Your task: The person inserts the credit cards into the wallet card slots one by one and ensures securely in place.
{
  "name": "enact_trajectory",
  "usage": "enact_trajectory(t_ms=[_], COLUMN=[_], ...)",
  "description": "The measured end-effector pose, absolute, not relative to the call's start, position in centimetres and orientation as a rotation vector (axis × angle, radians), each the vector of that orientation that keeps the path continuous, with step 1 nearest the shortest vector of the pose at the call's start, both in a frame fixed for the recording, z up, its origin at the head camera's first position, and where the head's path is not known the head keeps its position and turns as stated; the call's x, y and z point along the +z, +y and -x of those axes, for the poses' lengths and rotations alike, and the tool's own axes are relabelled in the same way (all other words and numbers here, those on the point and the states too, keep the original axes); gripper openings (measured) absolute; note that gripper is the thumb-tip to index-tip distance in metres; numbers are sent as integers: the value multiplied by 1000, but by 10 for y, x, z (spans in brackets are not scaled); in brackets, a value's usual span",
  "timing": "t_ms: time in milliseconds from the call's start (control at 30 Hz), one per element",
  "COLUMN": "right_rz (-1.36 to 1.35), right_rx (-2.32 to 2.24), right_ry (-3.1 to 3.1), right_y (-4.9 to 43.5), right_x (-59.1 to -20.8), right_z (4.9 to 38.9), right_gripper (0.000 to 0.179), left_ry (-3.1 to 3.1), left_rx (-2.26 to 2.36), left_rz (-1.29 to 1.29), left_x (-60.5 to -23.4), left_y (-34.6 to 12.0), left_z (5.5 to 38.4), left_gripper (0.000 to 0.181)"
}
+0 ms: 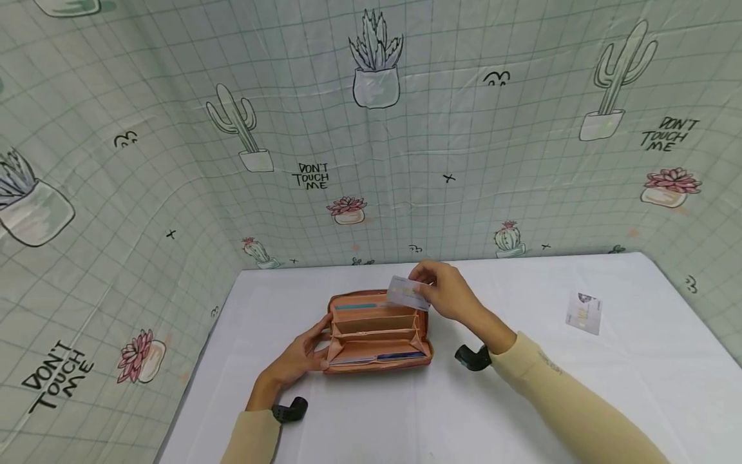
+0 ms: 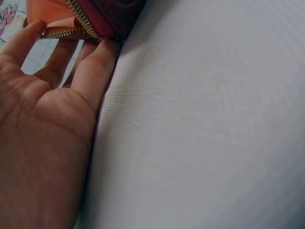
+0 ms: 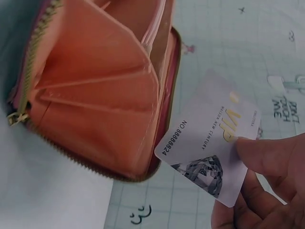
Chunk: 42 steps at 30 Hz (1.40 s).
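Observation:
An open orange-lined zip wallet (image 1: 377, 327) lies on the white table, its fan of compartments facing up. My left hand (image 1: 298, 354) grips the wallet's left side, fingers and thumb at its zipped edge; in the left wrist view the fingertips (image 2: 34, 29) meet the lining beside the brass zip. Between thumb and fingers, my right hand (image 1: 449, 290) pinches a silver-grey VIP card (image 1: 404, 293) over the wallet's far right part. Close up in the right wrist view, the card (image 3: 209, 143) shows gold letters and a diamond picture, one corner right at the wallet's edge.
Another similar card (image 1: 584, 313) lies on the table at the right. A light blue card edge (image 1: 356, 307) shows in the wallet's far slot, a dark blue one (image 1: 400, 355) in the near slot. A cactus-printed grid cloth (image 1: 406, 142) hangs behind the table.

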State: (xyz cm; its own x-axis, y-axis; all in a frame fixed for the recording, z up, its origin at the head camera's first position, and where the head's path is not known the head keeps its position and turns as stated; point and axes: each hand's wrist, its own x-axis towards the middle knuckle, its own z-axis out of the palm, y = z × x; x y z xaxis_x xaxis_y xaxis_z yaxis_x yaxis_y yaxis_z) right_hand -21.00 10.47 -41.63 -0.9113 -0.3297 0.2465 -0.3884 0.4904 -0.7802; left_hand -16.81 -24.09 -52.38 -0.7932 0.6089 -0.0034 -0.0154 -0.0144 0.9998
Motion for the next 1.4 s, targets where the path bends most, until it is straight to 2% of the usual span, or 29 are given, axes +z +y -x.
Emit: enact_trajectory(t_ms=[600,1400], right_rz=[-786,-892], right_rx=[1346,1255], right_ry=[-2718,-2692], right_y=[50,28], right_x=[-418,-424], right_z=[227,238], right_gripper=[11,15], left_ry=[1815,1850], left_rx=[1866,1836], left_rz=[-572,-585], left_x=[-525,-520], left_y=[-241,-242], left_z=[168,168], left_gripper=[92,89])
